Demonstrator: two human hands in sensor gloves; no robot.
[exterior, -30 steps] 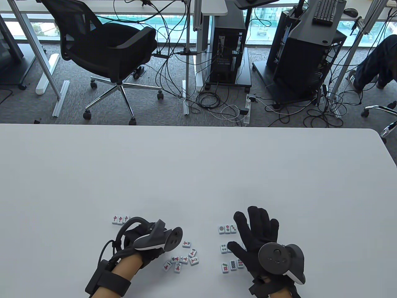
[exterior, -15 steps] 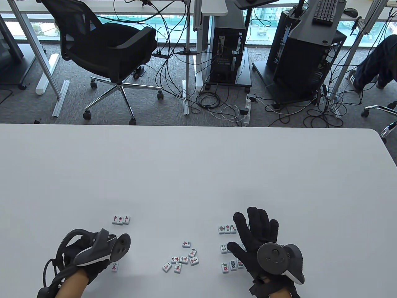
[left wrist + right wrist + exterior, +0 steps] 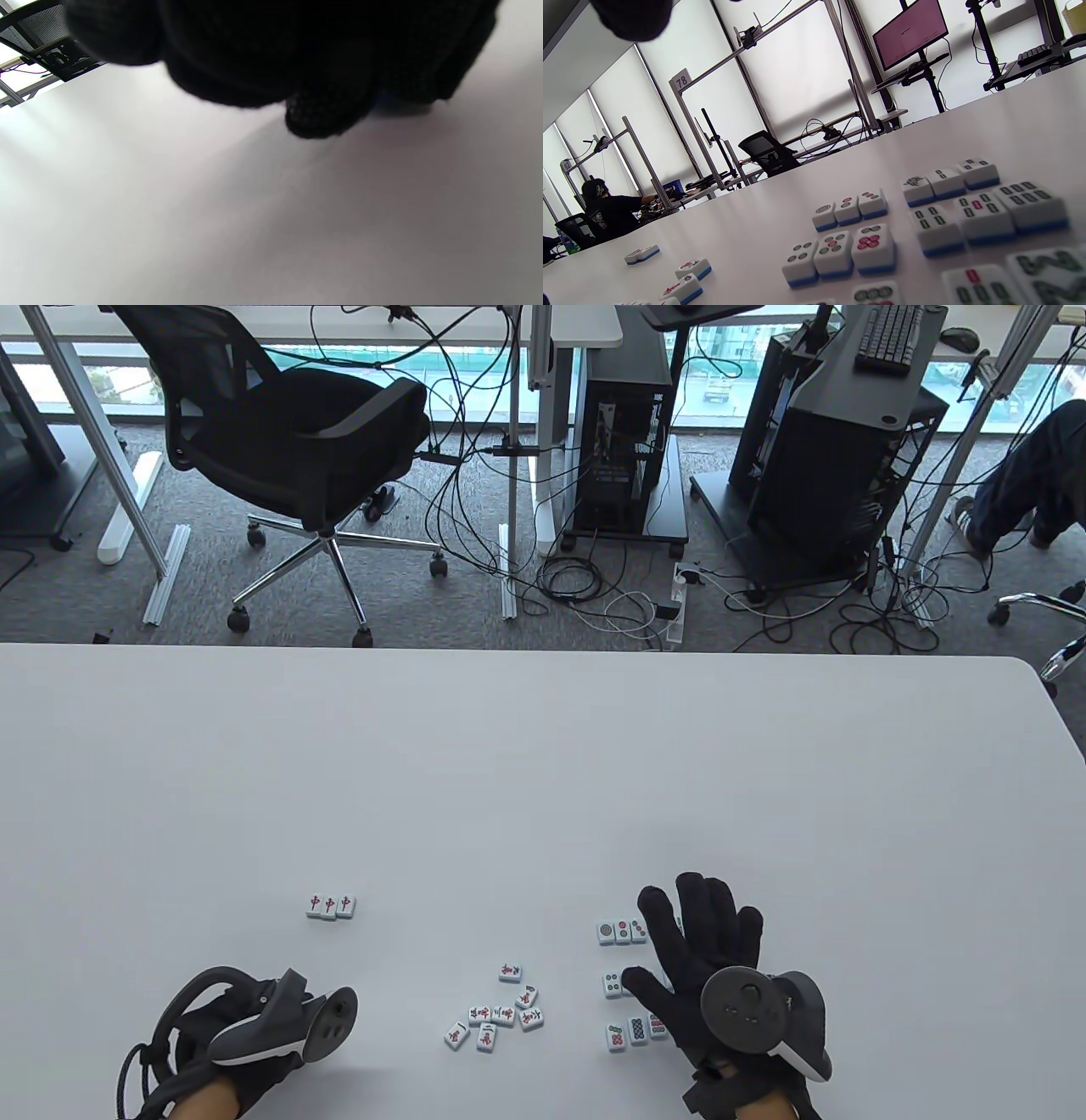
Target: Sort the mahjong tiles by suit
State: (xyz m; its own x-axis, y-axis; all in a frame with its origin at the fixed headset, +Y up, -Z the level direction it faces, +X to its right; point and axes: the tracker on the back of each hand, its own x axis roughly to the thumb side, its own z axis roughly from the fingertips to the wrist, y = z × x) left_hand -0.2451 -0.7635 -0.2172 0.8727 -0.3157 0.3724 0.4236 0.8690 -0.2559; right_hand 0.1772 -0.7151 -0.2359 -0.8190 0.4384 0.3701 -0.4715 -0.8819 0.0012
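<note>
My left hand [image 3: 265, 1063] sits low at the near left, under its tracker. In the left wrist view its curled fingers [image 3: 322, 114] press down at the table, and a sliver of a blue-backed tile [image 3: 403, 108] shows between them. My right hand [image 3: 697, 929] lies flat with fingers spread over the sorted dot and bamboo tiles [image 3: 622, 931]; the right wrist view shows those rows [image 3: 840, 254] beneath it. A loose cluster of character tiles [image 3: 501, 1014] lies between the hands. A row of three red-dragon tiles [image 3: 331, 906] sits beyond the left hand.
The white table [image 3: 543, 763] stretches far ahead. Its near edge is just below both wrists. Past its far edge are an office chair [image 3: 288, 432], cables and computer towers on the floor.
My left hand carried one character tile from the cluster to the near left, then drew back slightly toward me. That tile is now hidden under the hand. The right hand has not moved.
</note>
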